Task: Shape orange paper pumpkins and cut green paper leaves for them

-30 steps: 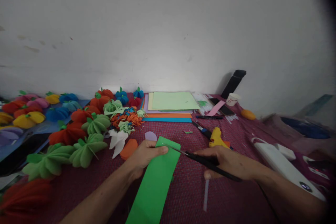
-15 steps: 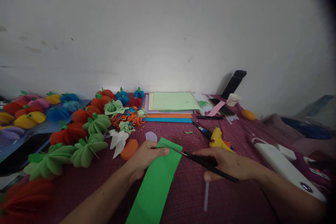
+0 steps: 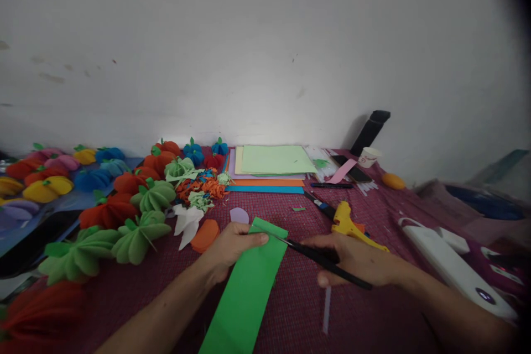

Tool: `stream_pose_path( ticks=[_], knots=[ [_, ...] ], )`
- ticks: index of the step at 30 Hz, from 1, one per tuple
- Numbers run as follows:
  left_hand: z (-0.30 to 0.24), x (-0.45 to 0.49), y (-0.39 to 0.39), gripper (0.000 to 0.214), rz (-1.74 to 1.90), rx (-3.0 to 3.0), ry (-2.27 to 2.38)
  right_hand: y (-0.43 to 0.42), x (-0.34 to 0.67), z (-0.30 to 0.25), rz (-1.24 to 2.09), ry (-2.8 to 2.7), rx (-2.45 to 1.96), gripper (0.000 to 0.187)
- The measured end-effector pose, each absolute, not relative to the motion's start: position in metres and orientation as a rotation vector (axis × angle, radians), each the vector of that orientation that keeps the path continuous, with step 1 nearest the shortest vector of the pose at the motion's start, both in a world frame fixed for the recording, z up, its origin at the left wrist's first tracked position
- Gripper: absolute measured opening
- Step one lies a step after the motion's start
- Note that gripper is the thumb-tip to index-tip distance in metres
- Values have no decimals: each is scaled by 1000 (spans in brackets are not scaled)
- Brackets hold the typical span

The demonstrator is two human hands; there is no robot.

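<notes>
Pinched in my left hand (image 3: 232,246) is a long strip of green paper (image 3: 243,304), its top end facing away from me. My thumb lies on the strip's face near that end; the fingers behind it are hidden. My right hand (image 3: 352,260) grips black-handled scissors (image 3: 317,257). Their blades lie across the strip just above my left thumb, coming in from the right edge. Beside my left hand lie an orange paper piece (image 3: 205,235) and a small lilac paper piece (image 3: 239,215).
Paper pumpkins (image 3: 108,210) in several colours crowd the left side, next to paper scraps (image 3: 207,185). Stacked coloured sheets (image 3: 277,159) lie at the back. A yellow glue gun (image 3: 346,221), a paper cup (image 3: 368,157) and a white power bank (image 3: 452,265) stand or lie right.
The scissors and my right hand have shifted slightly to the left, the blades reaching farther across the green strip. My left hand holds nearly still.
</notes>
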State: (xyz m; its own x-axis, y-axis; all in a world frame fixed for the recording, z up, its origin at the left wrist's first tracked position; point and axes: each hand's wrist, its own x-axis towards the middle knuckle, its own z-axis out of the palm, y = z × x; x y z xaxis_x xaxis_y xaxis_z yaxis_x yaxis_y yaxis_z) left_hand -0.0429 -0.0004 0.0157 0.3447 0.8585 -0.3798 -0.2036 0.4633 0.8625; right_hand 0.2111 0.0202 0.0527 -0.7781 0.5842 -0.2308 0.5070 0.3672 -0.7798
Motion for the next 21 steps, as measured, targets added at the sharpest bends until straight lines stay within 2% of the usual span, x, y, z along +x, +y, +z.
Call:
stream_pose_path(
  ticks=[21],
  knots=[
    [11,-43,2,29,766,857,1021,18,208,48,1466,-2453,-1097,50]
  ],
)
